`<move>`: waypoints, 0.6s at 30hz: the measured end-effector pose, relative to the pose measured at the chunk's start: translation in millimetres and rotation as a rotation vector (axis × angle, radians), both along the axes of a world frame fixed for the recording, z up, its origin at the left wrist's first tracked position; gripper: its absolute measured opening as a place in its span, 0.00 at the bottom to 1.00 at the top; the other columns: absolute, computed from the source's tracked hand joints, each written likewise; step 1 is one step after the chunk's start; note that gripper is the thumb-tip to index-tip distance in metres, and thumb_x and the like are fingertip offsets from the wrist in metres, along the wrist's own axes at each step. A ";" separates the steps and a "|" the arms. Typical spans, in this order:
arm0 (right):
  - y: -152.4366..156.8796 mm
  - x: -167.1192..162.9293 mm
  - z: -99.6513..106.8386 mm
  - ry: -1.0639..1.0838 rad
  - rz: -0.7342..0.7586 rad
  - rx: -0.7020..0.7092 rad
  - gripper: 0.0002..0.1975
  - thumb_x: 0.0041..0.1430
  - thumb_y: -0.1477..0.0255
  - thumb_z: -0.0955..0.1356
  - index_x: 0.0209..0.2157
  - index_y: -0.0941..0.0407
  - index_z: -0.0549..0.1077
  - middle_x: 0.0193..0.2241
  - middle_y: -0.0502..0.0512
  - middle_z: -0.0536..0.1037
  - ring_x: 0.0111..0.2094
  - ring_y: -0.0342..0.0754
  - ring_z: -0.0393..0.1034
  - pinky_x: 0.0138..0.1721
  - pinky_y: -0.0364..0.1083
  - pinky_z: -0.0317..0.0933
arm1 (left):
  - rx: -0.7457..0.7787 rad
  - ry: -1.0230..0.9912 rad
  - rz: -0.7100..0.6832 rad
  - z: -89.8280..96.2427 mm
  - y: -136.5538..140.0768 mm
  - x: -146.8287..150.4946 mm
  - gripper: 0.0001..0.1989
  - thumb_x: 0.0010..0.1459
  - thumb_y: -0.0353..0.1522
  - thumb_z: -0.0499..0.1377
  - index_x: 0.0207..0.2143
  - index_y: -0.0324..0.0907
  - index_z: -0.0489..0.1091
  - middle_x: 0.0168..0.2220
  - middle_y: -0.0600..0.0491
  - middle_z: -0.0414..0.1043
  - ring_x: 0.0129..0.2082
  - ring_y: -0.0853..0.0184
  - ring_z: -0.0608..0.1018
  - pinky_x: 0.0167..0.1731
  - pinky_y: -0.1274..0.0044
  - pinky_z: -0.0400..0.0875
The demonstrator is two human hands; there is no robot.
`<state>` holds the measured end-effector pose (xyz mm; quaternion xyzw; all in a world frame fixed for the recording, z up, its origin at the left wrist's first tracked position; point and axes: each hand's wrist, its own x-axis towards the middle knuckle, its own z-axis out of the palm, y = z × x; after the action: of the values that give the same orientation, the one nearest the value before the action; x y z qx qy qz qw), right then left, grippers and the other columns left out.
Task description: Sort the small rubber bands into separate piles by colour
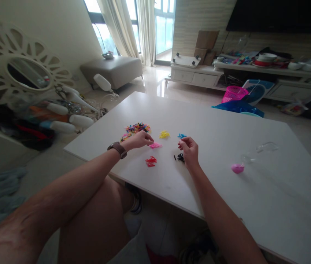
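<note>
My left hand (141, 139), with a brown-strapped watch on the wrist, reaches over the white table (213, 128). Its fingers are pinched together beside a small heap of pink pieces (156, 145). Under and behind that hand lies a mixed multicoloured pile (138, 127) of small thin pieces. My right hand (189, 149) is closed in a pinch between a blue heap (182, 135) and a black heap (181, 157), partly covering the black one. What either pinch holds is too small to make out. Yellow pieces (164, 134) and red pieces (151, 161) form separate heaps.
On the table's right side are a pink lump (238, 168) and a clear plastic item (267, 147). Beyond the far edge stands a pink basket (234, 94) by blue plastic. A white lamp-like fixture (81, 120) is left of the table.
</note>
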<state>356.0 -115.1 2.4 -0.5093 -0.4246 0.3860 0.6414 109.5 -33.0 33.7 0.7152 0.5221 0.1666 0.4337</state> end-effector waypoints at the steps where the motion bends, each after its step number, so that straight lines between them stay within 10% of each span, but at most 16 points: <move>1: 0.3 0.2 -0.9 -0.005 0.005 -0.003 0.08 0.51 0.64 0.71 0.27 0.54 0.73 0.24 0.48 0.75 0.25 0.43 0.67 0.28 0.44 0.63 | -0.017 -0.023 0.010 2.0 -1.5 -0.2 0.07 0.47 0.34 0.68 0.27 0.38 0.81 0.23 0.51 0.75 0.23 0.70 0.70 0.23 0.79 0.59; 10: -7.4 -4.3 0.6 -0.302 0.103 0.029 0.07 0.57 0.65 0.70 0.29 0.53 0.76 0.28 0.51 0.77 0.30 0.47 0.70 0.32 0.46 0.64 | -0.676 -0.637 0.078 20.7 -19.9 22.7 0.18 0.61 0.40 0.61 0.44 0.34 0.75 0.39 0.37 0.81 0.36 0.62 0.81 0.39 0.73 0.73; 18: -16.2 -12.8 -0.8 -0.747 0.274 0.347 0.11 0.61 0.71 0.72 0.45 0.49 0.81 0.39 0.56 0.78 0.43 0.53 0.70 0.47 0.54 0.67 | -0.859 -0.721 -0.127 8.6 -31.5 50.1 0.15 0.61 0.39 0.62 0.43 0.37 0.72 0.39 0.45 0.80 0.38 0.65 0.81 0.48 0.73 0.72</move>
<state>343.2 -131.3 1.6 -0.4375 -0.7499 0.1799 0.4625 159.7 -64.5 42.2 0.4024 0.3176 0.1466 0.8460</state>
